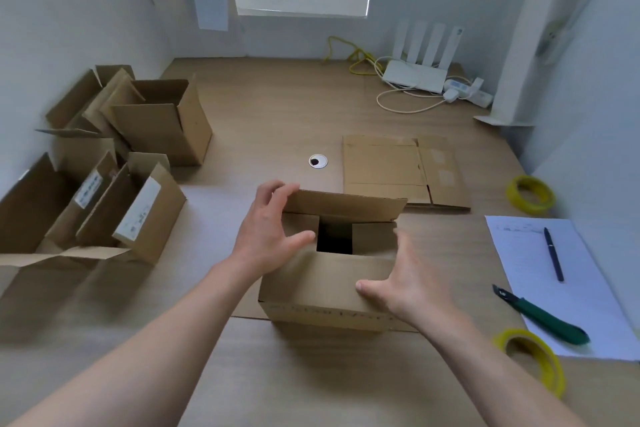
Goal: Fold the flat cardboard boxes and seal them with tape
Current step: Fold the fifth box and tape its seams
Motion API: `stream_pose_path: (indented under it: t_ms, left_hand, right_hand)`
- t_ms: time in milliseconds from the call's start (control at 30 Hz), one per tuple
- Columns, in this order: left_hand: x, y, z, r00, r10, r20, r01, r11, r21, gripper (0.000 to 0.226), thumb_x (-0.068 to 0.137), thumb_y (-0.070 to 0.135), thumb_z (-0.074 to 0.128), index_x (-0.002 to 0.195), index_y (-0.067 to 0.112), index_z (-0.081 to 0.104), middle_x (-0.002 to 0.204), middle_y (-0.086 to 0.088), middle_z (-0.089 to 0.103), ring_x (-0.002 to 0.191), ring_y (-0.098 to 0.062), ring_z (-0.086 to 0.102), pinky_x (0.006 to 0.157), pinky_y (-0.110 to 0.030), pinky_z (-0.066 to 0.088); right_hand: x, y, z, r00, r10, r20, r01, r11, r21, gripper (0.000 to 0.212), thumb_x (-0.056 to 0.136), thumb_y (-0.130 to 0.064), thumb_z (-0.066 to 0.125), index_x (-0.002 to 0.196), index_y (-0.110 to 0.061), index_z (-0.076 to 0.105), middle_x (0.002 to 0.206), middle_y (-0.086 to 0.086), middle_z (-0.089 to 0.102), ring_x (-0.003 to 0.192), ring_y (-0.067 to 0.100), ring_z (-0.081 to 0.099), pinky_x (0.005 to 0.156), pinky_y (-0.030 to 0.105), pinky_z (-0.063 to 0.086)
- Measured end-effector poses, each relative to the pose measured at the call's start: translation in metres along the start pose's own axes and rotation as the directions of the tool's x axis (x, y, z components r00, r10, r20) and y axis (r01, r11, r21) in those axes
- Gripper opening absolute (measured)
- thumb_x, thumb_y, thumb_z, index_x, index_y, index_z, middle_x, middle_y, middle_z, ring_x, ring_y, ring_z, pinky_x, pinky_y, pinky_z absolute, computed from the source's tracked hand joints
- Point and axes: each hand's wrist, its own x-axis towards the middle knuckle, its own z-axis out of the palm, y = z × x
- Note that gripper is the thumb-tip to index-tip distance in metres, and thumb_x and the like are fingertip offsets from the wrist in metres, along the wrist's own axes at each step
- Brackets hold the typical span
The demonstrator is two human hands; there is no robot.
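Cardboard boxes already erected (162, 121) stood in a loose group at the left of the desk (277, 107), their flaps up and unsealed, apparently parked well apart from the work area so the centre stayed free for folding. Near the front middle of the desk stood the box in hand (325, 291), upright, with its two short inner flaps turned in and a dark gap showing between them. The left hand (268, 229) lay spread wide over the box's left side, fingertips touching the corner of the far long flap (343, 206), thumb above the left inner flap; the placement suggested that it was steadying the inner flaps while drawing the far flap down. The right hand (407, 282) was likewise open, fingers straight, its thumb on the near long flap (322, 270) and its fingers at the box's right edge, probably to press that flap flat. Neither hand held anything. Beyond the box, to the right, a flat unfolded box (384, 166) lay on the desk awaiting its turn. Farther right, two yellow tape rolls (530, 194) (540, 357), a green-handled cutter (543, 317) and a pen (553, 253) on a sheet of paper (519, 246) sat within the right hand's reach, presumably for the sealing step, not yet begun.
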Motion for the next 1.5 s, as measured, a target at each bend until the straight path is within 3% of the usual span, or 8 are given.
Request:
stream_pose_path:
  t_ms: [133,233,433,567,900,1100,1233,1500]
  left_hand:
    - [-0.025,-0.019,0.009,0.995,0.101,0.027,-0.102,0.995,0.02,0.044,0.073,0.05,0.074,0.107,0.028,0.056,0.113,0.018,0.041,0.105,-0.008,0.045,0.084,-0.021,0.04]
    - [-0.045,-0.03,0.025,0.996,0.018,0.086,-0.016,1.0,-0.025,0.03,0.084,0.042,0.071,0.101,0.019,0.063,0.122,0.014,0.041,0.113,-0.012,0.047,0.09,-0.023,0.039]
    - [-0.039,-0.017,0.032,0.952,-0.272,0.14,0.3,0.922,-0.247,0.002,0.093,0.023,0.063,0.092,0.022,0.063,0.142,0.006,0.042,0.133,-0.014,0.043,0.097,-0.024,0.036]
    - [-0.042,0.011,0.04,0.951,-0.254,0.178,0.294,0.921,-0.255,0.006,0.094,0.027,0.059,0.089,0.026,0.056,0.1,0.009,0.063,0.094,-0.001,0.058,0.071,-0.014,0.04]
    - [-0.043,0.036,0.061,0.963,-0.222,0.152,0.246,0.955,-0.165,0.011,0.096,0.027,0.054,0.089,0.024,0.046,0.102,0.009,0.052,0.09,-0.006,0.049,0.064,-0.011,0.034]
    - [-0.053,0.057,0.081,0.978,-0.148,0.147,0.072,0.901,0.427,0.026,0.097,0.048,0.04,0.105,0.024,0.044,0.163,-0.004,0.004,0.143,-0.034,0.015,0.103,-0.047,0.034]
    - [-0.07,0.072,0.108,0.949,-0.223,0.225,0.088,0.868,0.489,0.071,0.084,0.077,0.012,0.145,0.039,0.016,0.164,-0.005,-0.01,0.148,-0.036,-0.014,0.115,-0.06,0.002]
    - [-0.068,0.071,0.106,0.945,-0.224,0.239,0.056,0.829,0.556,0.073,0.081,0.075,-0.007,0.149,0.05,0.0,0.163,-0.009,-0.014,0.147,-0.038,-0.019,0.117,-0.057,-0.006]
  right_hand:
    - [-0.003,0.001,0.004,0.974,-0.078,-0.213,0.023,0.967,-0.252,0.12,0.05,-0.074,0.073,0.144,-0.034,0.01,0.137,-0.003,0.048,0.116,0.024,0.048,0.085,0.039,0.045]
    - [0.004,0.014,0.012,0.978,-0.054,-0.2,0.063,0.997,0.037,0.132,0.05,-0.061,0.084,0.149,-0.038,0.0,0.154,0.002,0.022,0.139,0.024,0.03,0.109,0.04,0.037]
    - [0.007,0.034,0.024,0.983,-0.144,0.118,0.081,0.903,0.422,0.089,0.079,-0.045,0.076,0.151,-0.044,0.024,0.154,-0.01,0.038,0.138,0.013,0.04,0.111,0.027,0.032]
    - [-0.016,0.057,0.019,0.999,-0.052,-0.001,0.049,0.932,0.36,0.068,0.088,-0.055,0.06,0.149,-0.039,0.033,0.148,-0.011,0.046,0.132,0.017,0.047,0.106,0.032,0.038]
    - [-0.013,0.067,0.013,0.998,-0.019,-0.064,0.035,0.964,0.264,0.053,0.094,-0.046,0.055,0.14,-0.026,0.038,0.142,-0.005,0.048,0.129,0.016,0.046,0.103,0.032,0.039]
    - [-0.011,0.071,0.019,0.995,-0.036,-0.092,0.057,0.969,0.24,0.052,0.093,-0.048,0.055,0.137,-0.026,0.04,0.141,-0.003,0.052,0.128,0.02,0.05,0.102,0.035,0.042]
    - [-0.01,0.074,0.021,0.994,-0.063,-0.094,0.084,0.967,0.24,0.05,0.092,-0.049,0.057,0.134,-0.027,0.042,0.132,-0.002,0.057,0.121,0.024,0.054,0.096,0.034,0.042]
    - [-0.021,0.163,-0.009,0.991,-0.003,-0.136,0.06,0.906,0.419,0.027,0.087,-0.034,0.066,0.11,-0.034,0.052,0.103,-0.018,0.059,0.092,0.005,0.059,0.076,0.028,0.047]
